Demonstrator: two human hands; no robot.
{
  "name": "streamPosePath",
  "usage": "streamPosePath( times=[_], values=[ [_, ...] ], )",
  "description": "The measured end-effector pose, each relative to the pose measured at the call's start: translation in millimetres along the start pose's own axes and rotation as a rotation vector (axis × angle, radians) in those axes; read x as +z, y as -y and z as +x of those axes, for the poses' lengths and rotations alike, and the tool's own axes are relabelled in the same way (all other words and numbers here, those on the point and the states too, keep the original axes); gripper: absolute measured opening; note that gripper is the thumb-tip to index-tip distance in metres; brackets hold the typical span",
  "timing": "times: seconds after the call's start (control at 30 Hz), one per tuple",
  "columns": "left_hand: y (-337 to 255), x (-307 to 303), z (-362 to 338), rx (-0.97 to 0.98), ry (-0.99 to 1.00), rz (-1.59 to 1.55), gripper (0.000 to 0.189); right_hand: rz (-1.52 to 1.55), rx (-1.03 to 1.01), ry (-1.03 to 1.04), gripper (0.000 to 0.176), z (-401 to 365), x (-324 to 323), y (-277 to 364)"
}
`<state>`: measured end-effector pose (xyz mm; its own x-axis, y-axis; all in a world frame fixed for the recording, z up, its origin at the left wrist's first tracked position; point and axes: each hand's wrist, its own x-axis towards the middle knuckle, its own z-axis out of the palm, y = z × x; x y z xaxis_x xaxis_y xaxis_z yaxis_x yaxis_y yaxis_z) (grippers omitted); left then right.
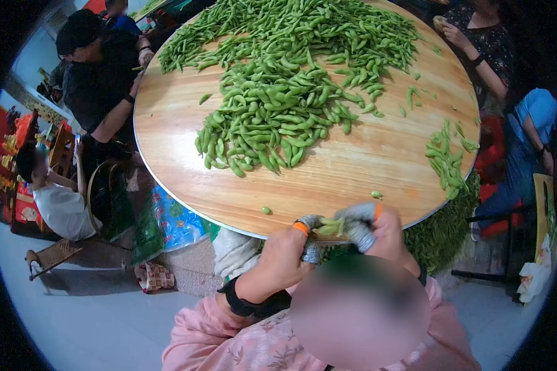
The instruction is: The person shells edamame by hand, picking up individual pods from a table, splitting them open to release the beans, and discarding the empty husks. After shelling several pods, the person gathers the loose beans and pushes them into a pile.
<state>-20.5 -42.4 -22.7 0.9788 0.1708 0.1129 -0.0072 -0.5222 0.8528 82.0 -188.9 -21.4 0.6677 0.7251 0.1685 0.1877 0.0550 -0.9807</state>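
At the table's near edge, my left hand (280, 252) is closed, thumb and fingertip pinching a pale green edamame pod (331, 227). My right hand (380, 232) meets the same pod from the other side, its fingers bent in and slightly blurred. Grey wrapping with orange bands covers the fingertips of both hands. Just beyond them, a loose pod (267, 210) lies left and another small pod (377, 195) lies right. A large heap of edamame pods (272, 111) spreads over the round wooden table (179, 142), with a smaller pile (445, 161) at the right rim.
One person in black (99, 86) stands at the left rim, and another person's hand (455, 34) is at the far right. A seated person in white (65, 207) is farther left. Below the rim are a blue plastic bag (173, 219), white cloth (235, 250) and heaped greens (442, 241).
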Motion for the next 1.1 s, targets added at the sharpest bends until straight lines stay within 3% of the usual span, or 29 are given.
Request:
streamPosePath(
  times=[0.1, 0.17, 0.2, 0.27, 0.3, 0.33, 0.37, 0.43, 0.47, 0.5, 0.57, 0.6, 0.63, 0.67, 0.7, 0.77, 0.9, 1.0, 1.07, 1.1],
  values=[
    [9, -16, 0, -0.037, -0.177, 0.254, 0.034, -0.013, 0.071, -0.318, 0.023, 2, -41, -3],
    [21, -29, 6, 0.016, -0.338, 0.517, 0.033, -0.299, 0.067, -0.486, 0.023, 10, -81, -5],
    [25, -34, 6, 0.005, -0.294, 0.586, 0.033, -0.441, 0.062, -0.585, 0.022, 11, -97, -9],
    [26, -35, 3, -0.01, -0.259, 0.657, 0.033, -0.586, 0.137, -0.583, 0.021, 5, -119, -11],
    [23, -30, -3, 0.067, -0.109, 0.545, 0.033, -0.731, 0.219, -0.582, 0.02, 4, -123, -12],
    [20, -25, -8, 0.139, 0.04, 0.432, 0.034, -0.797, 0.101, -0.521, 0.017, 2, -121, -14],
    [15, -20, -10, 0.271, 0.044, 0.363, 0.038, -0.789, 0.093, -0.513, 0.017, 2, -114, -19],
    [1, -23, -8, 0.314, 0.157, 0.32, 0.041, -0.823, 0.007, -0.398, 0.017, 6, -89, -25],
    [4, -27, -8, 0.308, 0.148, 0.331, 0.041, -0.863, 0.061, -0.335, 0.014, 10, -74, -19],
    [13, -32, -6, 0.269, 0.037, 0.358, 0.041, -0.855, 0.048, -0.327, 0.014, 12, -63, -16],
    [27, -49, -2, 0.191, -0.188, 0.441, 0.04, -0.846, 0.018, -0.105, 0.012, 14, -44, -13],
    [37, -58, 5, 0.104, -0.303, 0.444, 0.03, -0.84, 0.007, -0.102, 0.012, 13, -34, -12],
    [39, -66, 12, -0.058, -0.378, 0.564, 0.02, -0.812, -0.09, 0.054, 0.012, 12, -25, -12],
    [41, -75, 21, -0.215, -0.374, 0.632, 0.018, -0.781, -0.185, 0.21, 0.012, 11, -18, -11],
    [43, -81, 29, -0.374, -0.368, 0.695, 0.02, -0.78, -0.191, 0.21, 0.012, 11, -13, -8],
    [55, -85, 40, -0.388, -0.365, 0.808, 0.019, -0.596, -0.254, 0.643, 0.017, 9, -8, 0],
    [66, -93, 49, -0.347, -0.326, 0.919, 0.021, -0.405, -0.099, 0.706, 0.021, 7, -12, 9],
    [55, -94, 47, -0.382, -0.265, 0.967, 0.021, -0.369, -0.015, 0.539, 0.023, 8, -15, 12],
    [50, -92, 40, -0.372, -0.267, 0.928, 0.02, -0.094, 0.264, 0.291, 0.02, 4, -13, 11],
    [47, -91, 36, -0.361, -0.268, 0.89, 0.018, -0.092, 0.265, 0.288, 0.02, 5, -10, 10]
  ],
)
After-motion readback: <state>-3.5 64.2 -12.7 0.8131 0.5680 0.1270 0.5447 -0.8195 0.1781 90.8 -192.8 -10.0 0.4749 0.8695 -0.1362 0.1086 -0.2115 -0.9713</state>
